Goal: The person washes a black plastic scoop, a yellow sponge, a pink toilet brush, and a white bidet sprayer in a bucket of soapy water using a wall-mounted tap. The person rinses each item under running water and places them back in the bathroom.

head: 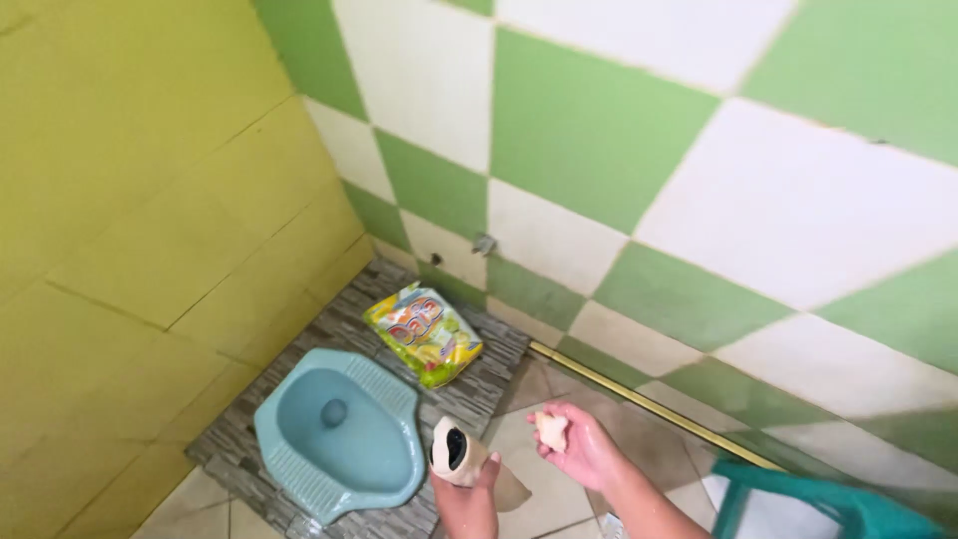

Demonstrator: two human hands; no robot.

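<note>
**Beige bottle and a wet lump, held over the bathroom floor**

While the left hand (467, 499) wraps its fingers around the body of a beige bottle (456, 454), the bottle lies tilted with its dark open mouth turned up toward the camera; what is inside cannot be seen. It looks like light, stiff plastic, and since the skin glistens with wet it is probably slippery, so a full grip around the middle, as now, seems the safest hold. The right hand (579, 449) is curled around a small pale lump (551, 431), pinched at the fingertips; it looks soft and slick, easy to squeeze out of shape. Both are held above the tiled floor, just right of the blue squat toilet (339, 434), whose bowl appears empty. A yellow-green pouch (424, 334) lies closed on the grey stone step behind it. A teal stool (828, 499) stands at lower right.
</note>
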